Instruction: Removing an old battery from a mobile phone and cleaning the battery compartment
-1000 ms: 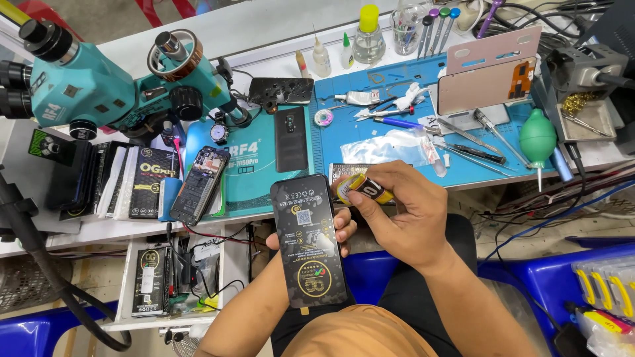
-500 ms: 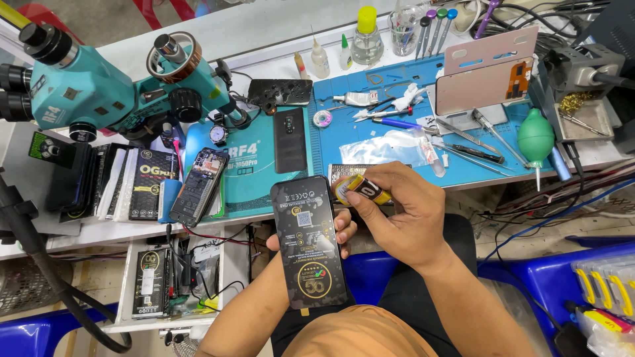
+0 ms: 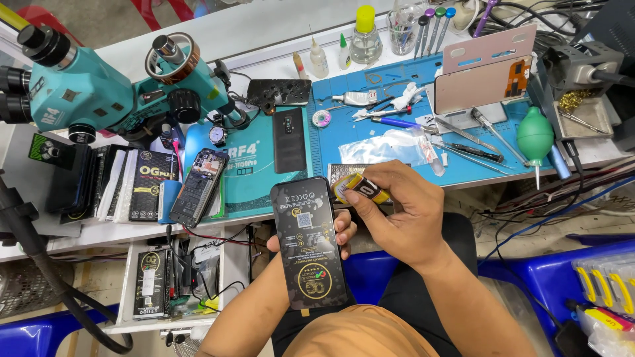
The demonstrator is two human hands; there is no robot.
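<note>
Head view shows the left hand [image 3: 340,231] under a black phone screen panel [image 3: 309,242], with fingertips curled around its right edge, holding it flat above the lap. The right hand [image 3: 400,215] is closed around a small yellow and black tube [image 3: 362,188], which lies just beside the upper right corner of the panel. Behind both hands is the worktop [image 3: 264,228] with a blue mat [image 3: 390,135] and a teal microscope [image 3: 86,92].

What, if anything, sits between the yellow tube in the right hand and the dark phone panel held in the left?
Nothing visible does. The right hand holds the yellow tube beside the top right corner of the phone panel, which the left hand supports from beneath.
</note>
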